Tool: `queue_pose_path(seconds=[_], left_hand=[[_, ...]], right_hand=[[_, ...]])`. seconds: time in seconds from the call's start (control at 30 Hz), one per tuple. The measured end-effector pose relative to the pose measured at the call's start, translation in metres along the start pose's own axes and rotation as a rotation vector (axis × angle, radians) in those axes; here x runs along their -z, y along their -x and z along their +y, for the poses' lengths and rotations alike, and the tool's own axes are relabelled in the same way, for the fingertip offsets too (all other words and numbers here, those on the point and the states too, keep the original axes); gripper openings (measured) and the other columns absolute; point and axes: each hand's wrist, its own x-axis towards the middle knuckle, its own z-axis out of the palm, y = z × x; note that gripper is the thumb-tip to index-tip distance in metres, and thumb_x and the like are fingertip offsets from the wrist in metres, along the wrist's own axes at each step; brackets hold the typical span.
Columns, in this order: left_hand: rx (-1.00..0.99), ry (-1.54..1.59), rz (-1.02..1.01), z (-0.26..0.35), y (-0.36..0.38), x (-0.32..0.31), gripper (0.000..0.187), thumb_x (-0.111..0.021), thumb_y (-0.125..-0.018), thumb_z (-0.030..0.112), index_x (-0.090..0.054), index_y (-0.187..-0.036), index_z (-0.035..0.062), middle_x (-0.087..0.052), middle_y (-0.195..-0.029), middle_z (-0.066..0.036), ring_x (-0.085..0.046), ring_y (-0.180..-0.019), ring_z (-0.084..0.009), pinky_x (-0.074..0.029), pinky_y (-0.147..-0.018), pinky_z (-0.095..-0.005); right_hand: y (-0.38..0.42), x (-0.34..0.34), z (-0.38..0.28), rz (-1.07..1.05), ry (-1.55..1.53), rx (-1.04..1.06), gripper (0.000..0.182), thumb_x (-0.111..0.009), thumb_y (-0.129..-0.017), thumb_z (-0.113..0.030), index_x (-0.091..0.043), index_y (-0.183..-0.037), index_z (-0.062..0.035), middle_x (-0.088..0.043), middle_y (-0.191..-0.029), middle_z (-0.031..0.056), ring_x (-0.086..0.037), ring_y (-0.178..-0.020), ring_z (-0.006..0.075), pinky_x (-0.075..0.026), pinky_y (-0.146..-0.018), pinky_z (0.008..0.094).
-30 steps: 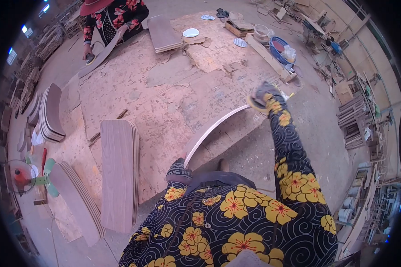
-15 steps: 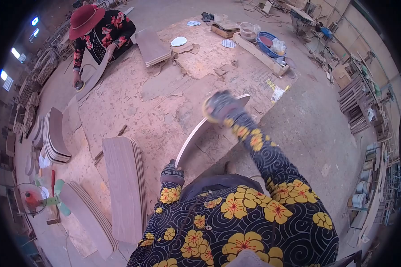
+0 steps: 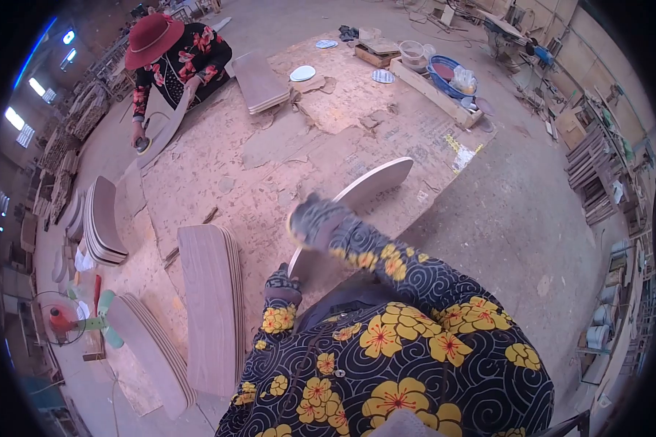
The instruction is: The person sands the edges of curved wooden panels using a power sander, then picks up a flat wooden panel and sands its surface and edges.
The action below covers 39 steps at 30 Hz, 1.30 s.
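A curved wooden board (image 3: pixel 380 178) stands on its edge on the worktable, its pale narrow edge facing up. My left hand (image 3: pixel 283 284), in a dark glove, is closed round the near end of the board. Over the board's upper edge, closer to that near end, is my gloved right hand (image 3: pixel 322 222), slightly blurred. It is closed on a sanding pad (image 3: pixel 293 227), of which only a yellowish rim shows beyond the fingers. My right forearm covers the middle of the board.
Stacks of curved boards (image 3: pixel 211 306) lie at my left, beside a green-bladed fan (image 3: pixel 95 320). Across the table (image 3: pixel 270 189), a co-worker in a red hat (image 3: pixel 154 40) works on another board. A blue basin (image 3: pixel 448 76) and wooden tray (image 3: pixel 437 95) sit at the far right.
My right hand has slid along the board's edge toward me and to the left, nearing my left hand. The left hand keeps its hold; the view has shifted slightly.
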Motion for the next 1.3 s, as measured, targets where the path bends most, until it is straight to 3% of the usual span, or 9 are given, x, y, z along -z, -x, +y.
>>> queue_pose_path(seconds=[0.07,0.2,0.4,0.57,0.7,0.77,0.9,1.1,1.3], left_hand=[[0.010,-0.015,-0.043,-0.028,0.006,-0.008,0.051,-0.061,-0.090,0.025,-0.054,-0.132,-0.0020,-0.067,-0.114,-0.025,-0.065,-0.108,-0.0387,-0.052,-0.093,-0.0428],[0.157,0.084,0.009,-0.060,0.046,0.006,0.054,-0.064,-0.090,0.029,-0.056,-0.132,-0.0041,-0.067,-0.116,-0.026,-0.065,-0.109,-0.0389,-0.052,-0.095,-0.0426],[0.155,-0.107,-0.126,-0.047,0.051,0.035,0.060,-0.066,-0.090,0.037,-0.055,-0.135,-0.0004,-0.064,-0.125,-0.024,-0.062,-0.116,-0.0382,-0.049,-0.101,-0.0431],[0.098,-0.214,-0.370,0.067,0.003,0.111,0.063,-0.064,-0.091,0.042,-0.052,-0.139,0.0022,-0.061,-0.132,-0.022,-0.058,-0.124,-0.0351,-0.044,-0.107,-0.0412],[-0.237,-0.217,-0.106,0.094,-0.093,0.041,0.057,-0.064,-0.089,0.042,-0.058,-0.129,0.0019,-0.064,-0.127,-0.021,-0.061,-0.119,-0.0362,-0.049,-0.102,-0.0426],[-0.165,-0.206,-0.307,0.138,-0.128,0.043,0.052,-0.065,-0.089,0.038,-0.060,-0.128,0.0049,-0.064,-0.127,-0.021,-0.061,-0.118,-0.0355,-0.049,-0.102,-0.0426],[-0.176,-0.267,-0.377,0.133,-0.149,0.025,0.050,-0.062,-0.090,0.036,-0.058,-0.131,0.0069,-0.064,-0.126,-0.021,-0.062,-0.118,-0.0353,-0.048,-0.103,-0.0423],[-0.176,-0.243,-0.339,0.149,-0.137,0.033,0.053,-0.060,-0.092,0.035,-0.055,-0.135,0.0052,-0.065,-0.121,-0.023,-0.063,-0.113,-0.0352,-0.048,-0.102,-0.0419],[-0.160,-0.273,-0.317,0.150,-0.132,0.029,0.051,-0.059,-0.092,0.035,-0.056,-0.134,0.0056,-0.066,-0.120,-0.022,-0.064,-0.112,-0.0350,-0.049,-0.100,-0.0427]], right_hand=[[0.012,-0.007,-0.014,0.129,-0.049,-0.024,0.040,-0.053,-0.093,-0.038,-0.069,-0.114,-0.0083,-0.069,-0.111,0.0231,-0.067,-0.110,0.0272,-0.054,-0.093,0.0461],[-0.009,0.016,0.050,-0.239,0.059,-0.110,0.042,-0.053,-0.093,-0.036,-0.065,-0.120,-0.0049,-0.068,-0.116,0.0216,-0.065,-0.112,0.0304,-0.050,-0.100,0.0437],[0.027,0.028,0.214,-0.010,0.023,-0.575,0.061,-0.055,-0.089,-0.048,-0.056,-0.130,-0.0026,-0.056,-0.135,0.0200,-0.056,-0.124,0.0359,-0.047,-0.103,0.0459],[0.056,0.043,0.238,0.035,0.149,-0.336,0.053,-0.051,-0.091,-0.048,-0.065,-0.123,-0.0073,-0.061,-0.131,0.0150,-0.053,-0.125,0.0346,-0.038,-0.112,0.0426],[0.035,0.013,0.179,0.131,-0.097,-0.115,0.041,-0.052,-0.092,-0.040,-0.071,-0.112,-0.0106,-0.062,-0.130,0.0158,-0.061,-0.117,0.0368,-0.045,-0.104,0.0457],[0.018,0.018,0.133,-0.184,-0.074,-0.230,0.038,-0.056,-0.089,-0.038,-0.070,-0.112,-0.0102,-0.063,-0.126,0.0205,-0.065,-0.113,0.0378,-0.050,-0.098,0.0467],[0.027,0.042,0.125,-0.083,-0.139,-0.382,0.044,-0.057,-0.090,-0.035,-0.066,-0.117,-0.0024,-0.062,-0.122,0.0257,-0.065,-0.111,0.0368,-0.053,-0.093,0.0466],[0.044,-0.029,0.287,0.128,-0.185,-0.180,0.048,-0.058,-0.088,-0.043,-0.066,-0.115,-0.0035,-0.065,-0.113,0.0226,-0.061,-0.114,0.0347,-0.044,-0.103,0.0437],[0.042,0.048,0.211,-0.019,-0.132,-0.211,0.038,-0.056,-0.089,-0.035,-0.068,-0.112,-0.0075,-0.068,-0.111,0.0198,-0.066,-0.107,0.0371,-0.050,-0.096,0.0445]])
